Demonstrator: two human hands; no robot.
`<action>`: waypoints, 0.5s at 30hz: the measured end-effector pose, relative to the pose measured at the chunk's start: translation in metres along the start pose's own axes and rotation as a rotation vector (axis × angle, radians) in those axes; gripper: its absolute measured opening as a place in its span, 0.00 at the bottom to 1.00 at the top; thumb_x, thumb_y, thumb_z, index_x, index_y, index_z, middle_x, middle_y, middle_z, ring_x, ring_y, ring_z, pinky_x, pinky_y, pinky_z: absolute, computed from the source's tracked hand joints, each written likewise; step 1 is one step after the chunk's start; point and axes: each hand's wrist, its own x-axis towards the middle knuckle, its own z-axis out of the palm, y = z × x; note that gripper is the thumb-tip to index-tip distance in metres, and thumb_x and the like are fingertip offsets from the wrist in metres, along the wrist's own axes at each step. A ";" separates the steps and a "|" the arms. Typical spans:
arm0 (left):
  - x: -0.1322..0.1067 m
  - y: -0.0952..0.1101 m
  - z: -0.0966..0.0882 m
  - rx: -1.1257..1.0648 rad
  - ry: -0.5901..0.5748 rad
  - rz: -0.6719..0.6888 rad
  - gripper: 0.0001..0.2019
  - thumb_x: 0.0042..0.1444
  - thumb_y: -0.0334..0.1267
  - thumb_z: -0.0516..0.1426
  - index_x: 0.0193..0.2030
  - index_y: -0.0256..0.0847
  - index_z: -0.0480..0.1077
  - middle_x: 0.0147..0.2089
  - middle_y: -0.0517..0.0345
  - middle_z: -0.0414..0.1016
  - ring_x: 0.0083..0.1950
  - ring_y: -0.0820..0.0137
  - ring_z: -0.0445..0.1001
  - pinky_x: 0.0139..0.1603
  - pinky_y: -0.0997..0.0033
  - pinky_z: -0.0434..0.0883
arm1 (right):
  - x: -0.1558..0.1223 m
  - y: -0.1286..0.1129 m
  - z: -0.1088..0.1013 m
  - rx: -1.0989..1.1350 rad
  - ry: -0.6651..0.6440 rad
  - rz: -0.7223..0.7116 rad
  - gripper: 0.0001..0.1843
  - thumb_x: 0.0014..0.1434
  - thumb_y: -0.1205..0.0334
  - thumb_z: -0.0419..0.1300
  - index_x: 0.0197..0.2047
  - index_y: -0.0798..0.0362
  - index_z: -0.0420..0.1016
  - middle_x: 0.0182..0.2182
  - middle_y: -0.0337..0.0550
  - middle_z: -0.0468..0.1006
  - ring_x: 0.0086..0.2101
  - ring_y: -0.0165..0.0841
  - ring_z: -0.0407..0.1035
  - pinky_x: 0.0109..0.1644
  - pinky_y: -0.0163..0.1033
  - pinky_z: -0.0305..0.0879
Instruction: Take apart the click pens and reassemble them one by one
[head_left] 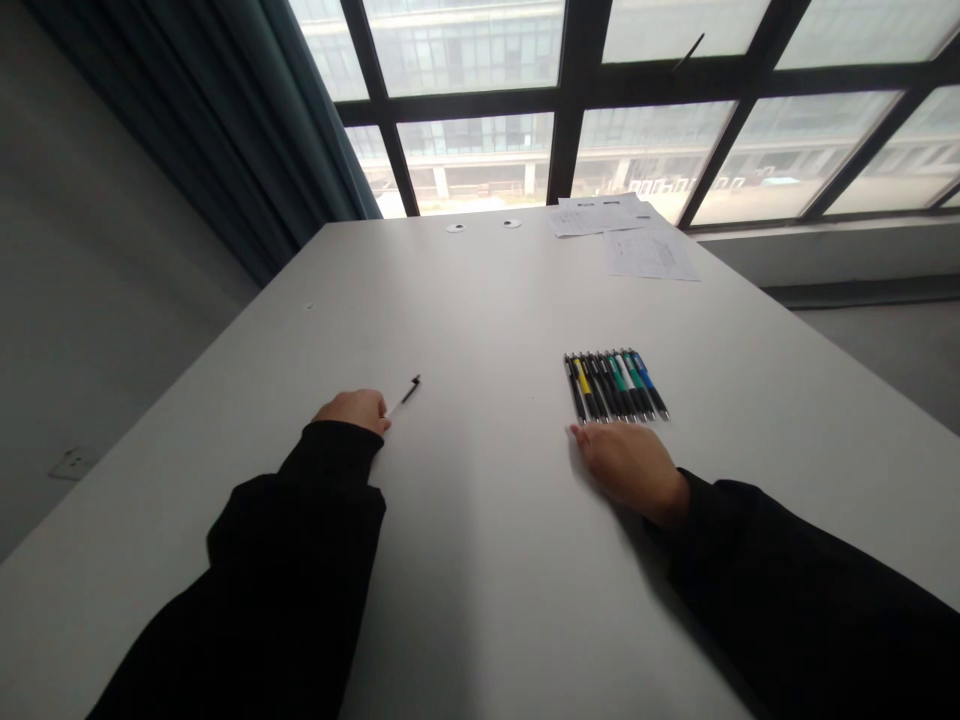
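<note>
Pens point(615, 388) lie side by side in a close row on the white table point(480, 520), right of the middle. Most of the row is dark at the left and centre, with a yellow pen point(581, 378) near the left end, green and white ones further right, and a blue pen point(648, 375) at the right end. They all point roughly the same way, leaning a little, their far ends nearly in line.

The right hand point(630, 465) rests just on the near side of this row, back of the hand up, fingers curled and pointing left. Its fingertips are close to the near ends of the pens; whether it grips or touches any of them I cannot tell.

Well apart, to the left, the left hand point(352, 408) is closed around the near end of a black-and-white pen point(409, 391), which slants away from the fingers, up and to the right. Both arms wear black sleeves point(285, 570).

Toward the far edge of the table sit two small round white pieces point(455, 229) with dark spots, and on their right some printed papers point(651, 255). Beyond are dark-framed windows point(476, 160) and, at left, a blue-grey curtain point(247, 130).
</note>
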 end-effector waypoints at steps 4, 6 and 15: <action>0.002 0.064 -0.015 -0.073 -0.109 0.135 0.00 0.46 0.33 0.60 0.27 0.41 0.73 0.27 0.61 0.73 0.27 0.71 0.71 0.29 0.74 0.66 | -0.001 0.001 -0.017 0.231 0.136 -0.034 0.24 0.72 0.53 0.44 0.34 0.56 0.74 0.26 0.47 0.79 0.27 0.34 0.74 0.32 0.36 0.64; -0.002 0.101 -0.031 -0.199 -0.157 0.265 0.04 0.52 0.33 0.57 0.33 0.40 0.74 0.33 0.57 0.74 0.31 0.70 0.72 0.34 0.72 0.70 | -0.005 0.003 -0.030 0.531 0.242 -0.133 0.17 0.69 0.51 0.52 0.45 0.56 0.73 0.31 0.45 0.80 0.28 0.31 0.74 0.33 0.34 0.67; -0.025 0.159 -0.083 -0.564 0.092 0.425 0.07 0.61 0.33 0.57 0.44 0.39 0.76 0.41 0.51 0.78 0.38 0.70 0.76 0.39 0.72 0.74 | -0.032 0.002 -0.075 0.796 0.525 -0.333 0.08 0.60 0.66 0.64 0.45 0.51 0.78 0.32 0.40 0.82 0.30 0.30 0.76 0.36 0.35 0.73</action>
